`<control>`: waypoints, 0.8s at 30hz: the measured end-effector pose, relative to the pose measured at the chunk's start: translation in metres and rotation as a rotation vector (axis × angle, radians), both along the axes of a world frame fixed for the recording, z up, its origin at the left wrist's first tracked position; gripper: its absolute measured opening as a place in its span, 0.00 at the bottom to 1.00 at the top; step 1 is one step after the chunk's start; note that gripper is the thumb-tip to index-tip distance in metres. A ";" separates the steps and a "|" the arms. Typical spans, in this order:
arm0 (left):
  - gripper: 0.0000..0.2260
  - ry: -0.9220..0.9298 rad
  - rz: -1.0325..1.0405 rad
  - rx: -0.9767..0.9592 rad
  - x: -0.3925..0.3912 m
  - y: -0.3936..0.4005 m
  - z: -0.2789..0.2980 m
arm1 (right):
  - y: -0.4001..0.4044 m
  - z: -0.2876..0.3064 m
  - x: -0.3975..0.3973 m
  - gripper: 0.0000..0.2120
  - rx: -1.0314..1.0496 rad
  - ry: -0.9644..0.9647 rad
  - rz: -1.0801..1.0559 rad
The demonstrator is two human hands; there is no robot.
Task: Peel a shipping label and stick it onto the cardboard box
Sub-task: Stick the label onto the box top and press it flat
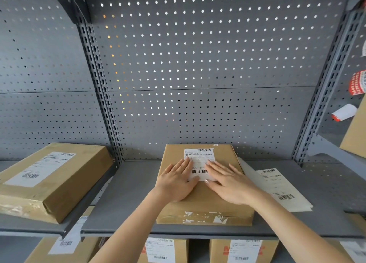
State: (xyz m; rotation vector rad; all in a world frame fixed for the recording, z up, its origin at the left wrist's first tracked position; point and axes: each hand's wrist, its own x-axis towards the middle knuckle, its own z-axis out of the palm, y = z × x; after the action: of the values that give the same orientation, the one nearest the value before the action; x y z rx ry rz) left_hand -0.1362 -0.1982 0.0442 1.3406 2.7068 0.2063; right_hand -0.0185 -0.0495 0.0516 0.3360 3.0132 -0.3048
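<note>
A brown cardboard box (223, 155) lies flat on the grey metal shelf (128, 187), in the middle of the view. A white shipping label (199, 157) with barcodes lies on its top face. My left hand (176, 180) rests flat on the box with its fingers on the label's left edge. My right hand (229, 180) lies flat over the label's lower right part, fingers spread. Both palms face down and hold nothing.
A strip of further labels on backing paper (277, 187) lies on the shelf right of the box. Another labelled box (51, 179) sits on the left shelf. More labelled boxes (243, 251) stand on the shelf below. A pegboard wall (198, 64) closes the back.
</note>
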 end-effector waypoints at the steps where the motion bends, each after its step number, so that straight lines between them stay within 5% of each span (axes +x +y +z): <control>1: 0.28 -0.004 0.001 0.007 0.000 0.000 0.001 | 0.001 0.001 -0.001 0.29 -0.020 0.005 -0.007; 12: 0.33 0.012 0.042 0.013 -0.003 0.004 -0.003 | -0.002 -0.003 -0.016 0.36 0.006 0.037 -0.175; 24: 0.26 -0.056 -0.066 0.030 -0.018 -0.006 0.001 | 0.019 -0.002 -0.010 0.24 -0.080 0.070 -0.038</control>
State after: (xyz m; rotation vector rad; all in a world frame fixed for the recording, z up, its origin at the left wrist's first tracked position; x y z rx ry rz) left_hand -0.1542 -0.2044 0.0449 1.4081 2.6196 0.2752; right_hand -0.0282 -0.0302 0.0498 0.3839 3.0554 -0.4474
